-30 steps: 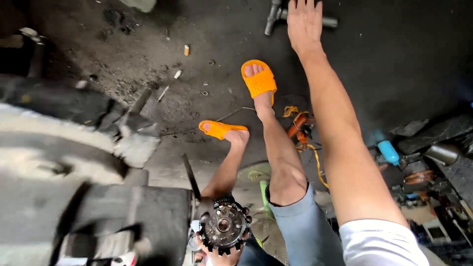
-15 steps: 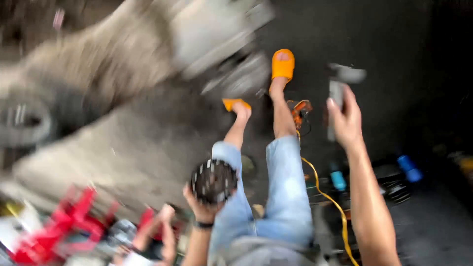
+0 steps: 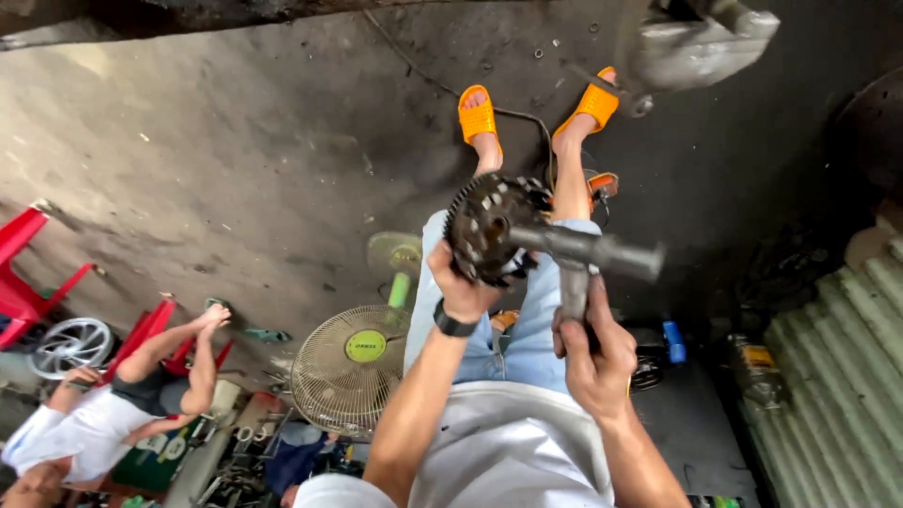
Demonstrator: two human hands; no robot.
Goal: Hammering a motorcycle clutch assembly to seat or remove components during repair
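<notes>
At the far left of the floor (image 3: 235, 169), well away from the round gear part, two red chairs (image 3: 19, 282) are seen, with a silver wheel rim (image 3: 71, 346) between them and a second person (image 3: 113, 404) reclining below. Nearer the gear part, down and to its left, one standing fan (image 3: 350, 367) with a wire guard is placed.

The round gear part (image 3: 484, 230), dark and toothed at its rim, is held up in the air over the person's lap, above the jeans. It is gripped from below by the left hand (image 3: 461, 287), whose fingers are closed round its lower edge; one black wristband is worn on that wrist. Beyond the gear part, two feet in two orange sandals (image 3: 478, 115) are stretched out on the floor.

Just right of the gear part, one grey T-shaped wrench (image 3: 588, 252) is seated with its end on the gear's centre. Its downward leg is clamped in the right hand (image 3: 593, 353), the grip fully closed.

The step in hand is judged to be the turning of a centre nut: the part is steadied while the wrench is engaged. A firm twist of the wrench against a braced left hand would be called for next.

Further right, one blue bottle (image 3: 672, 341) and a corrugated sheet (image 3: 837, 376) are seen.
</notes>
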